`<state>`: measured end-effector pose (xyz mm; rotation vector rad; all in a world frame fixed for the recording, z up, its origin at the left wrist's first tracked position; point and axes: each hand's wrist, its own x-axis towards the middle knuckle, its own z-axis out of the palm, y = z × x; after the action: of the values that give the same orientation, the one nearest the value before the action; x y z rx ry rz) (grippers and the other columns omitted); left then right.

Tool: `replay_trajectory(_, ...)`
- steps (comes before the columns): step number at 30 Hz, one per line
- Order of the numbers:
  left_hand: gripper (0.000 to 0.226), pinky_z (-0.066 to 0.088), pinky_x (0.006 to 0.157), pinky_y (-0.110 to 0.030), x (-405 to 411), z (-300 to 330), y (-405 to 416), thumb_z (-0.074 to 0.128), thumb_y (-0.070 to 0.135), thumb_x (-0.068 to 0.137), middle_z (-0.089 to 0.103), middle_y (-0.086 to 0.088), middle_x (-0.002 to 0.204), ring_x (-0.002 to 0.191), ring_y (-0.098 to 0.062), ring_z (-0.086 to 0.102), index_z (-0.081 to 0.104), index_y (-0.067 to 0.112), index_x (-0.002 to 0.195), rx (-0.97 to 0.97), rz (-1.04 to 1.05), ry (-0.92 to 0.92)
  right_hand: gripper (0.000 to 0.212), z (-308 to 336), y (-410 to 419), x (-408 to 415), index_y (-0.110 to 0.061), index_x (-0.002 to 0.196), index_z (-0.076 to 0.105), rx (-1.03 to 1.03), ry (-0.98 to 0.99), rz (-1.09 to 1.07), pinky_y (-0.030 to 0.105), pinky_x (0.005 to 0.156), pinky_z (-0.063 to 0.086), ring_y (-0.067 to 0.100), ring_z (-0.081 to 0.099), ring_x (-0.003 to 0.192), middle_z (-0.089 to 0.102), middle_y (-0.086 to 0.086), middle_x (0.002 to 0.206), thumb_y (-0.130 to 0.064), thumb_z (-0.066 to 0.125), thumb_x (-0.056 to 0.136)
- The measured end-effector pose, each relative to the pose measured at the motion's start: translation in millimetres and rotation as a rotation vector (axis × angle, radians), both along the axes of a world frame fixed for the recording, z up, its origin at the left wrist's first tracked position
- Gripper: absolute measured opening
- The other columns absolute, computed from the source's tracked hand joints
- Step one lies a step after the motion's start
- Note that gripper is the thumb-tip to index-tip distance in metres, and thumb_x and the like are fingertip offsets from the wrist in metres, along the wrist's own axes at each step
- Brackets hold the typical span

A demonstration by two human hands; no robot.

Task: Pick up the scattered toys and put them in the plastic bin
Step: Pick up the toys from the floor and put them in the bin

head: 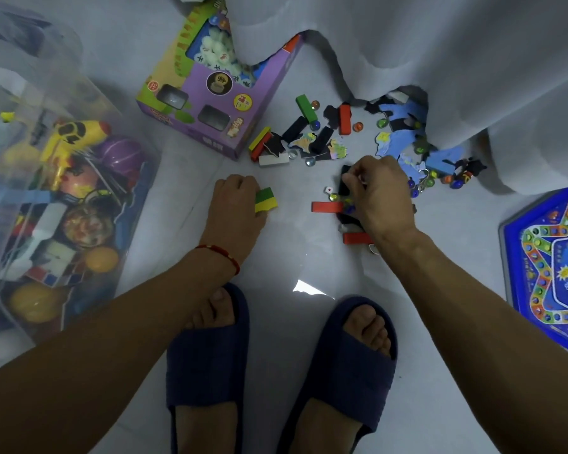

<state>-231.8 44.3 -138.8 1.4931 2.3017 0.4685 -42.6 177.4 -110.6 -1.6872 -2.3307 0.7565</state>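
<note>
Under our right hand (379,194) the fingers pinch small pieces off the floor; our left hand (235,204) grips green and yellow blocks (266,199). Next, carry them left to the plastic bin (135,178).

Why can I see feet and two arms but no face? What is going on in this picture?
The camera sits on the person's head and looks down, so you see what they see: their own arms and their feet in dark blue slippers. They are tidying toys off the floor. The left hand holds green and yellow blocks. The right hand is picking small pieces from the pile of blocks, marbles and puzzle pieces; what it grips is hidden. On the left stands the clear plastic bin, already full of toys. A purple game box lies ahead, and a blue game board lies on the right.
</note>
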Motion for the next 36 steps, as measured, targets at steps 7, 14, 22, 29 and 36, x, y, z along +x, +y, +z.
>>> replay_trajectory(7, 0.033, 0.035, 0.074, -0.032, 1, 8, 21, 0.067, 0.016, 0.089, 0.057, -0.022, 0.111, 0.099, -0.033, 0.055, 0.052, 0.000, 0.115, -0.162, -0.055, 0.152, 0.043, -7, 23, -23, -0.001, 0.117, 0.058, -0.149, -0.279, -0.029, 0.035, 0.082, 0.043, 0.038, 0.055, 0.106, 0.048, 0.022, 0.124, -0.036, 0.066, 0.093)
replay_trajectory(14, 0.030, 0.040, 0.078, -0.036, -2, 14, 31, 0.060, 0.007, 0.089, 0.058, -0.021, 0.111, 0.098, -0.035, 0.056, 0.053, -0.001, 0.117, -0.258, -0.219, 0.246, 0.020, 8, 34, -6, -0.009, 0.088, 0.065, -0.454, 0.269, -0.304, 0.028, 0.054, 0.047, 0.017, 0.058, 0.064, 0.064, 0.004, 0.072, -0.029, 0.066, 0.091)
replay_trajectory(22, 0.020, 0.047, 0.082, -0.036, -11, 16, 13, 0.069, 0.006, 0.081, 0.066, -0.017, 0.101, 0.094, -0.031, 0.059, 0.067, 0.002, 0.101, -0.044, 0.027, -0.094, 0.018, 22, 3, 34, -0.009, 0.092, 0.053, -1.150, 1.242, -0.607, 0.034, 0.067, 0.061, 0.039, 0.070, 0.102, 0.067, 0.013, 0.083, -0.026, 0.055, 0.095)
replay_trajectory(29, 0.025, 0.029, 0.067, -0.020, 1, 6, 2, 0.058, 0.005, 0.086, 0.052, -0.014, 0.102, 0.081, -0.016, 0.043, 0.057, 0.005, 0.111, 0.029, 0.082, -0.177, 0.017, 16, -5, 32, -0.019, 0.085, 0.048, -1.143, 1.301, -0.394, 0.036, 0.072, 0.054, 0.023, 0.059, 0.074, 0.057, 0.011, 0.085, -0.003, 0.044, 0.090)
replay_trajectory(36, 0.023, 0.045, 0.056, -0.039, 8, 6, 9, 0.056, 0.015, 0.088, 0.046, -0.017, 0.102, 0.068, -0.024, 0.045, 0.054, 0.001, 0.106, 0.030, -0.190, -0.049, 0.035, 18, -7, 19, -0.034, 0.122, 0.058, -0.214, 0.130, 0.202, 0.030, 0.071, 0.057, 0.014, 0.064, 0.076, 0.065, 0.002, 0.095, -0.025, 0.063, 0.089)
